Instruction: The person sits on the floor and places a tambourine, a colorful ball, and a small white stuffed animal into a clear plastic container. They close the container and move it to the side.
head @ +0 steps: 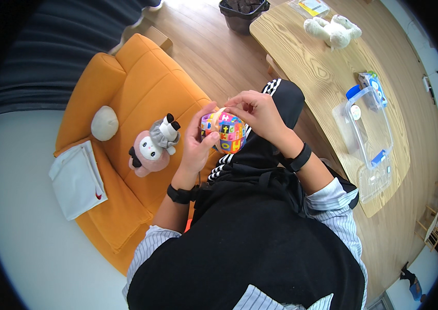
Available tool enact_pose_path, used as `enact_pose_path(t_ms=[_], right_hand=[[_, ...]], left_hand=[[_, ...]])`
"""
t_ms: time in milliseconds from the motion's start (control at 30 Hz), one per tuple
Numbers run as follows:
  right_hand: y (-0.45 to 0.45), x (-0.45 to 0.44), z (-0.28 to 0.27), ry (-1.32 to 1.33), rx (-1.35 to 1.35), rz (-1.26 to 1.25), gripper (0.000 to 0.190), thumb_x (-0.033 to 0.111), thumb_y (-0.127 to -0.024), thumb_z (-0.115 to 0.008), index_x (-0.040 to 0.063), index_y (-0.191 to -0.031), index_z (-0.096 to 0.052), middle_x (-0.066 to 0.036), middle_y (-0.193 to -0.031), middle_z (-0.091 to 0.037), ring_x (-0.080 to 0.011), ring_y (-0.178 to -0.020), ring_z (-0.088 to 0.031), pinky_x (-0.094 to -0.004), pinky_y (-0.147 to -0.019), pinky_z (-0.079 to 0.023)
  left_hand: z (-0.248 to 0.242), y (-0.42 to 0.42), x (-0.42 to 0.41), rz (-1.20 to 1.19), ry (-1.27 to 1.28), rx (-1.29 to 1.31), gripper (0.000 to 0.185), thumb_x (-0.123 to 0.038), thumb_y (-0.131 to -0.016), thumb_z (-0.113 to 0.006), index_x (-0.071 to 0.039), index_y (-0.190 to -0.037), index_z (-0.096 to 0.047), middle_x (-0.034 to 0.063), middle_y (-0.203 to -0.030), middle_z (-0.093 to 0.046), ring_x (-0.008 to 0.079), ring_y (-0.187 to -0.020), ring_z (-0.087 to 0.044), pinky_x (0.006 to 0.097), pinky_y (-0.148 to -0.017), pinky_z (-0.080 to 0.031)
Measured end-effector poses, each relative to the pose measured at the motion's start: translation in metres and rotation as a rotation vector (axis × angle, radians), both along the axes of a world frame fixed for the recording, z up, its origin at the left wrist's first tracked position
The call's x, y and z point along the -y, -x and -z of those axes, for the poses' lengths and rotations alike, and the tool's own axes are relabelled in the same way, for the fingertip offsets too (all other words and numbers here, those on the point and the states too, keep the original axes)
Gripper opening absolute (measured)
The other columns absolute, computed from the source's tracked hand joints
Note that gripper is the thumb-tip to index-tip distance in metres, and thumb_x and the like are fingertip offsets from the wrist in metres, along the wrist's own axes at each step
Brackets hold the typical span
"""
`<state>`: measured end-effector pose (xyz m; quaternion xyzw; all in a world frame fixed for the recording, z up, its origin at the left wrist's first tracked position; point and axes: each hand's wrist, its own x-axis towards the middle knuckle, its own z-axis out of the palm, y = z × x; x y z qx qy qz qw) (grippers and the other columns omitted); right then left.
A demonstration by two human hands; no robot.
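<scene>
A small round ball (233, 133) patterned with colourful letter squares is held above my lap, with a pale band or strap around one side. My left hand (196, 141) grips it from the left, thumb across the band. My right hand (259, 116) is at its upper edge, thumb and fingertips pinched together at the band's upper end; what exactly they pinch is too small to tell. On the orange sofa (172, 85) to the left lie a pink and white plush doll (150, 149) in a grey skirt and a round white plush (105, 123).
A folded white cloth (77, 180) lies on the sofa arm side. The wooden table (300, 62) at right holds a white plush bear (337, 31), an open clear plastic box (362, 131) with blue latches and a blue packet (374, 87). A black bin (239, 19) stands beyond.
</scene>
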<state>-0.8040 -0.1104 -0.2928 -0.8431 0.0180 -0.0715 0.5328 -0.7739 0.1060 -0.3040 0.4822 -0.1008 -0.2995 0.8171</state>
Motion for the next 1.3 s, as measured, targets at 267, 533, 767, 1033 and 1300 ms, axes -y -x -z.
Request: enact_pose_path(t_ms=[267,533,767,1033,1300], right_hand=[[0.001,0.001,0.000,0.106,0.172,-0.001,0.015,0.021,-0.093,-0.079,0.008,-0.096,-0.074,-0.011,-0.088,-0.068,-0.0290,-0.080,-0.066,-0.0379,-0.070,-0.054],[0.007,-0.009,0.009,-0.215,-0.079,-0.039,0.013,0.003,-0.093,-0.075,0.000,-0.105,-0.074,-0.005,-0.075,-0.067,-0.0073,-0.061,-0.052,-0.0249,-0.058,-0.045],[0.010,-0.020,0.006,-0.359,-0.209,-0.013,0.025,0.004,-0.099,-0.071,-0.002,-0.124,-0.071,0.002,-0.090,-0.072,-0.0002,-0.076,-0.062,-0.0185,-0.069,-0.051],[0.021,-0.030,0.014,-0.442,-0.085,0.007,0.052,-0.002,-0.091,-0.065,0.001,-0.143,-0.060,-0.001,-0.083,-0.069,-0.0036,-0.064,-0.053,-0.0221,-0.059,-0.044],[0.042,-0.023,-0.010,-0.437,-0.071,-0.072,0.101,0.011,-0.090,-0.082,0.009,-0.169,-0.020,-0.008,-0.126,-0.066,-0.0110,-0.106,-0.062,-0.0242,-0.083,-0.049]], left_hand=[[0.007,-0.004,-0.003,0.046,0.042,-0.093,0.058,-0.016,-0.092,-0.069,0.003,-0.145,-0.052,0.0133,-0.132,-0.065,0.0199,-0.121,-0.065,0.0361,-0.107,-0.053],[0.010,-0.009,-0.005,-0.094,0.083,-0.143,0.057,-0.029,-0.100,-0.062,0.001,-0.147,-0.048,0.0155,-0.137,-0.062,0.0249,-0.125,-0.065,0.0425,-0.107,-0.055],[0.002,-0.010,-0.006,-0.109,0.238,-0.258,0.047,-0.037,-0.113,-0.053,-0.002,-0.143,-0.051,0.0106,-0.132,-0.066,0.0199,-0.122,-0.067,0.0367,-0.106,-0.056],[0.011,-0.017,0.010,-0.218,0.129,-0.144,0.043,-0.038,-0.113,-0.052,-0.004,-0.139,-0.053,0.0098,-0.131,-0.067,0.0182,-0.120,-0.067,0.0350,-0.103,-0.056],[0.014,-0.015,0.037,-0.311,0.044,-0.042,0.041,-0.036,-0.112,-0.057,-0.007,-0.139,-0.049,0.0066,-0.128,-0.061,0.0145,-0.117,-0.063,0.0325,-0.099,-0.055]])
